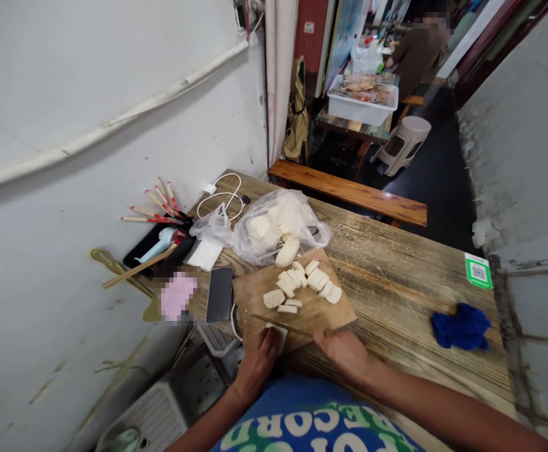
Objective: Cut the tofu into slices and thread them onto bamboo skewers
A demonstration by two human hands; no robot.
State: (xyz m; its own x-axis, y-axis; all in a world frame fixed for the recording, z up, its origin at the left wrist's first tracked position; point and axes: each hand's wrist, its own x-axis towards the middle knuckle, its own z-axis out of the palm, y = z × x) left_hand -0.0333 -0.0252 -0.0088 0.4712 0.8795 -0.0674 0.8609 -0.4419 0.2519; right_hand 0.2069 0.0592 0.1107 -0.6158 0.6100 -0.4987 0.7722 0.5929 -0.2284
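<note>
**Knife over a white piece at the near edge of the board**

Closest to me, my right hand (344,350) is closed around the handle of a knife (280,326), whose blade lies low across the near part of the wooden cutting board (255,295). My left hand (257,363) is curled down over a white piece (280,334) at the board's near edge, fingertips pressing it just beside the blade.

Further up the board sit the cut white slices (302,282), bunched together near its middle, with one whole white lump (287,252) at the far edge. Behind that, a clear plastic bag (278,223) holds more white lumps. A dark phone (220,294) lies left of the board, a blue cloth (462,326) well off to the right on the wooden table (396,276). Chopsticks (158,207) stand by the wall. Beyond the table runs a wooden bench (349,191).
</note>
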